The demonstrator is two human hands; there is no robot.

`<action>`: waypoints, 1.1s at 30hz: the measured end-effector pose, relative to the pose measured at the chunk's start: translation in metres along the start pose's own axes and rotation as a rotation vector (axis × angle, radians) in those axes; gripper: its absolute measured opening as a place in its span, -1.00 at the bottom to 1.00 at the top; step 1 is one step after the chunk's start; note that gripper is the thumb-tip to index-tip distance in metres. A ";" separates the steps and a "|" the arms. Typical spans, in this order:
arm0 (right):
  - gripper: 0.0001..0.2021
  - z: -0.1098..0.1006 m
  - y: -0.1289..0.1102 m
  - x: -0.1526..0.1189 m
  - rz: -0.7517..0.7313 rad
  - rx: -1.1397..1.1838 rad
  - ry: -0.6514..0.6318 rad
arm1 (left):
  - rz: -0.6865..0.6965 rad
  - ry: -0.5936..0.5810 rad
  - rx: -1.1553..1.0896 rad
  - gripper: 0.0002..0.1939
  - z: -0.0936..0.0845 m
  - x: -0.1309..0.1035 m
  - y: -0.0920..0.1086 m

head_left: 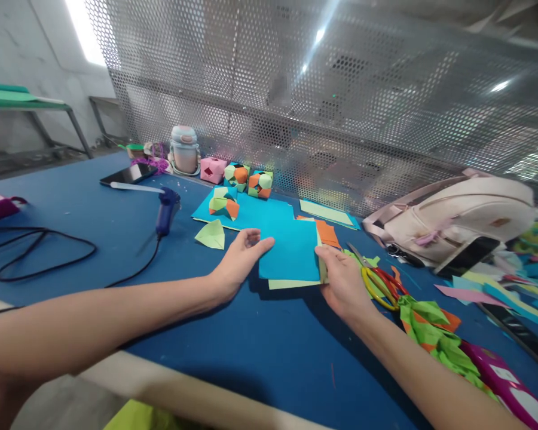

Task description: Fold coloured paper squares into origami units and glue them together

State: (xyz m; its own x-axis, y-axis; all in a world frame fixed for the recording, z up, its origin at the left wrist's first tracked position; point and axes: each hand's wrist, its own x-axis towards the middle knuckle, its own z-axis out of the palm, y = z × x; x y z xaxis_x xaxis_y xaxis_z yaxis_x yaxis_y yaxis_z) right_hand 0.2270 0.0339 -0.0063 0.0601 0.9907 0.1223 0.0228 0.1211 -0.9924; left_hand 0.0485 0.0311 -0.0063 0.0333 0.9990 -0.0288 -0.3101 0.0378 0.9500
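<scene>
Several sheets (289,251) sit edge-pinched in right fingers (329,254), left fingers (263,245) spread, roomy tabletop (251,352) nearside.

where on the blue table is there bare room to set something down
A wide bare patch of blue table lies between the left forearm, right forearm and pale front edge. Another, at left, lies between the looped black cable and blue glue gun. It is crowded right of the right hand: scissors, crumpled green paper, backpack.
</scene>
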 end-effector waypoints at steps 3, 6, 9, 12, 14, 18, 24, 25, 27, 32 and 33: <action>-0.79 0.001 0.001 0.001 0.040 -0.004 -0.059 | -0.312 -0.230 -0.275 -0.70 0.006 -0.005 0.004; -0.70 -0.004 -0.001 0.000 -0.081 -0.194 -0.102 | -0.423 -0.222 -0.345 -0.77 0.009 -0.008 0.006; -0.67 -0.007 -0.010 -0.006 -0.433 -0.495 0.032 | -0.411 -0.151 -0.341 -0.78 0.009 -0.006 0.005; -0.81 -0.002 -0.017 -0.018 -0.841 -0.714 -0.086 | -0.404 -0.150 -0.340 -0.84 0.008 -0.006 0.003; -0.86 0.005 -0.016 -0.026 -0.992 -0.800 -0.312 | -0.407 -0.185 -0.353 -0.87 0.009 -0.008 0.001; -0.85 0.014 -0.007 -0.033 -1.113 -0.961 -0.375 | -0.434 -0.256 -0.371 -0.82 0.009 -0.012 0.001; -0.84 0.007 -0.003 -0.029 -1.196 -0.973 -0.389 | -0.452 -0.292 -0.367 -0.79 0.008 -0.011 0.003; -0.83 0.005 -0.003 -0.028 -1.196 -0.960 -0.391 | -0.448 -0.289 -0.361 -0.79 0.008 -0.010 0.004; -0.82 0.003 -0.002 -0.027 -1.172 -0.916 -0.393 | -0.438 -0.280 -0.354 -0.80 0.008 -0.008 0.006; -0.87 0.002 0.000 -0.027 -1.005 -0.804 -0.416 | -0.444 -0.249 -0.358 -0.89 0.007 -0.006 0.006; -0.89 0.002 -0.001 -0.027 -0.958 -0.785 -0.414 | -0.430 -0.259 -0.350 -0.89 0.007 -0.006 0.006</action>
State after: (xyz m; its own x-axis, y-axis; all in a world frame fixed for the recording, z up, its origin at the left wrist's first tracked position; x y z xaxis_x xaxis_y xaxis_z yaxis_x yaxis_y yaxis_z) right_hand 0.2231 0.0072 -0.0087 -0.6113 0.4943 0.6180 0.4662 0.8560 -0.2235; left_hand 0.0527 0.0253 0.0016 0.4414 0.8562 -0.2686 -0.5099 0.4856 0.7101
